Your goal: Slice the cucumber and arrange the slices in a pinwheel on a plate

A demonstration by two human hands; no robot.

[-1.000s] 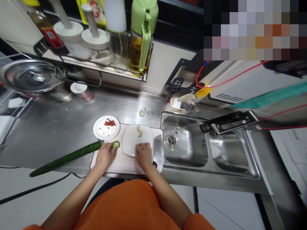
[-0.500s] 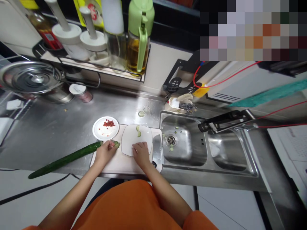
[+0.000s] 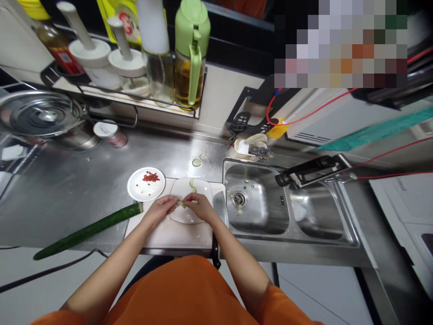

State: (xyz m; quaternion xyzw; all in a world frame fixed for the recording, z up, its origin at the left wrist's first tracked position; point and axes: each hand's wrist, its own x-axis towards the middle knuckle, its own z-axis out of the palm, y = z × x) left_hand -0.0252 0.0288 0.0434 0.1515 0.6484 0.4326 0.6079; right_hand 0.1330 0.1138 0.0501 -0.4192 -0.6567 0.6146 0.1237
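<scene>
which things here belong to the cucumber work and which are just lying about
Seemingly in use:
- small cucumber piece, between left hand and right hand
- square plate
- long cucumber
- cutting board
- knife

Apparently just lying about:
- lidded pot
- oil bottle
- pink-sided jar

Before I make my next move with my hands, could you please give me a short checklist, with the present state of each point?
1. Small pale-green cucumber piece held at the fingertips of left hand and right hand: ok.
2. White square plate beneath both hands: ok.
3. Pale-green curved slices lying on that plate: ok.
4. Black-handled metal knife fully inside the steel counter's front edge: not ok, handle juts past.
5. Long dark-green cucumber fully on the counter: not ok, its far-left tip appears past the edge.
6. Held piece's full shape: cannot tell, fingers cover it.
</scene>
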